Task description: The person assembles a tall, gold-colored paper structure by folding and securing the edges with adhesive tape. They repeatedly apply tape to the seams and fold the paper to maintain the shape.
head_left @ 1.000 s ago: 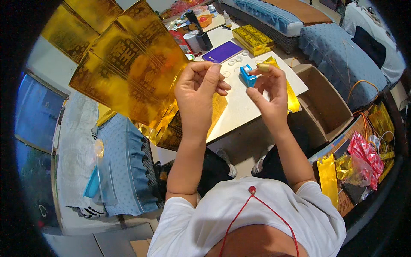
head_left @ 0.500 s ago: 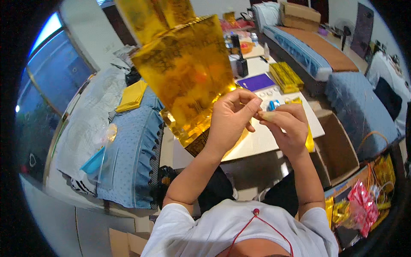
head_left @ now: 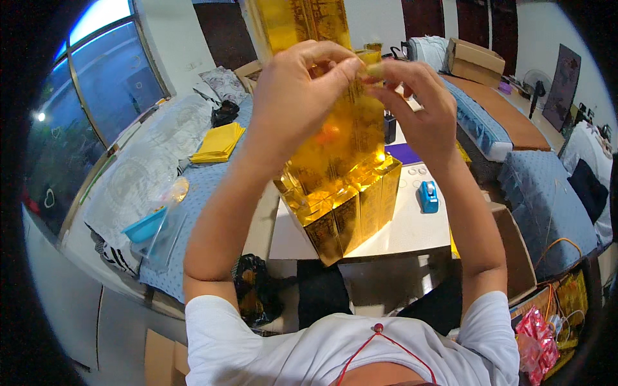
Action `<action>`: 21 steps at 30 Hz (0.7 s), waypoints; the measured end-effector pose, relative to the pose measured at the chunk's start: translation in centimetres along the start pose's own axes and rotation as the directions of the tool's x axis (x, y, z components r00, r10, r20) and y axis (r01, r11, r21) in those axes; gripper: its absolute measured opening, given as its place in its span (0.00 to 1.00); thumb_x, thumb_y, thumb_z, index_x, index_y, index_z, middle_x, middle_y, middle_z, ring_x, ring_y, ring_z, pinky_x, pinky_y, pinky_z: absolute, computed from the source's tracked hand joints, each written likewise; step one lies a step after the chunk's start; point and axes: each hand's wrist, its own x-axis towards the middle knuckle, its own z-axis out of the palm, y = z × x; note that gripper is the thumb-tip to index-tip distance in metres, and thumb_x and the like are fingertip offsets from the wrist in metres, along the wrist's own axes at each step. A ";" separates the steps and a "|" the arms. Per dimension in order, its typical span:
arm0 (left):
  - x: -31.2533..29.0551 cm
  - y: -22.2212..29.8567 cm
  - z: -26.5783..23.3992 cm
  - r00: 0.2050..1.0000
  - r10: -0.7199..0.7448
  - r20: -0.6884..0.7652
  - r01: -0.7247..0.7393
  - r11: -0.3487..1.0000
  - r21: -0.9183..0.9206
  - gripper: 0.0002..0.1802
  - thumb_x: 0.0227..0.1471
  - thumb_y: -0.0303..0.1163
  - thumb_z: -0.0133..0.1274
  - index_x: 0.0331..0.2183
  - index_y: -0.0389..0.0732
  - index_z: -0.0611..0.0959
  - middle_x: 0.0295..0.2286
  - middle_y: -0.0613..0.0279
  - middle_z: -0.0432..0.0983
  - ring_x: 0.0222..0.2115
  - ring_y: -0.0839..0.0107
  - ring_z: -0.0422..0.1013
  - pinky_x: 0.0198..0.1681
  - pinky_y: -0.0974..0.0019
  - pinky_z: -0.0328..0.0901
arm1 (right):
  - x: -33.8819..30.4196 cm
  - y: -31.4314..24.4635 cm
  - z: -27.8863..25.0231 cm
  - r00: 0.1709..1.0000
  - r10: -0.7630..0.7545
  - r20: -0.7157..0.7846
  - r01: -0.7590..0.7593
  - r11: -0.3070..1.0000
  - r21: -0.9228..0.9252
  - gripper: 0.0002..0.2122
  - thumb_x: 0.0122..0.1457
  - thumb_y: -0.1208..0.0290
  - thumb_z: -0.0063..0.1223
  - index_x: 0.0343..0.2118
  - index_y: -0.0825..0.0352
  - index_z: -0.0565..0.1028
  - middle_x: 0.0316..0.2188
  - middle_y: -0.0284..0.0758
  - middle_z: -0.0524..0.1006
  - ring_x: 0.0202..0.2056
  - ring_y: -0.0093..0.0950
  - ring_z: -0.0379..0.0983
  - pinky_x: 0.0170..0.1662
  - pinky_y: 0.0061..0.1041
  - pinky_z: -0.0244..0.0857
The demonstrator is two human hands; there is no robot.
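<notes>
Pinching together with the left hand [head_left: 293, 96] and the right hand [head_left: 415, 106], fingertips meeting at the upper part of a gold foil paper construction [head_left: 341, 186], both hands clamped on it and holding it raised above the white table [head_left: 412, 231]. Hanging below the fingers, a fanned cluster of folded gold bars, already joined side by side, with a long gold sheet rising past the top of the view. Judging from this, seeming well along: the lower rows looking formed and attached, the work at the top joint looking unfinished, though the exact point being pressed being hidden behind the fingers. Lying idle on the table just right of the construction, a blue tape dispenser [head_left: 429, 196], with a purple sheet [head_left: 404, 154] farther back. Resting on the blue-covered bed at the left, a yellow paper stack [head_left: 219, 143], seemingly spare material. Sitting at the lower right, a cardboard box [head_left: 512, 251] and a basket of gold and red packets [head_left: 553, 315].
</notes>
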 end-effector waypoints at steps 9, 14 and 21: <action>4.3 -5.4 -5.0 0.993 -0.049 0.105 0.022 0.970 0.243 0.15 0.61 0.39 0.55 0.41 0.37 0.86 0.31 0.63 0.82 0.31 0.78 0.74 0.37 0.72 0.69 | 4.3 4.3 5.4 0.993 -0.032 0.114 0.030 0.999 0.014 0.14 0.55 0.68 0.64 0.45 0.58 0.78 0.32 0.34 0.81 0.34 0.33 0.81 0.37 0.30 0.75; 4.6 -5.8 -5.6 0.995 -0.013 0.102 -0.033 0.899 0.437 0.16 0.61 0.41 0.53 0.42 0.41 0.87 0.30 0.60 0.83 0.29 0.72 0.76 0.35 0.68 0.70 | 4.8 4.8 6.8 0.990 0.005 0.143 -0.005 1.000 0.005 0.14 0.55 0.67 0.65 0.44 0.57 0.79 0.33 0.34 0.81 0.35 0.33 0.81 0.37 0.30 0.74; 4.7 -6.5 -6.0 0.995 0.067 0.079 -0.098 0.862 0.498 0.17 0.60 0.42 0.53 0.41 0.42 0.87 0.31 0.57 0.84 0.29 0.66 0.79 0.35 0.64 0.72 | 4.5 5.3 8.2 0.992 -0.003 0.130 0.007 0.999 -0.033 0.13 0.55 0.64 0.64 0.43 0.57 0.80 0.31 0.34 0.81 0.33 0.33 0.80 0.36 0.31 0.74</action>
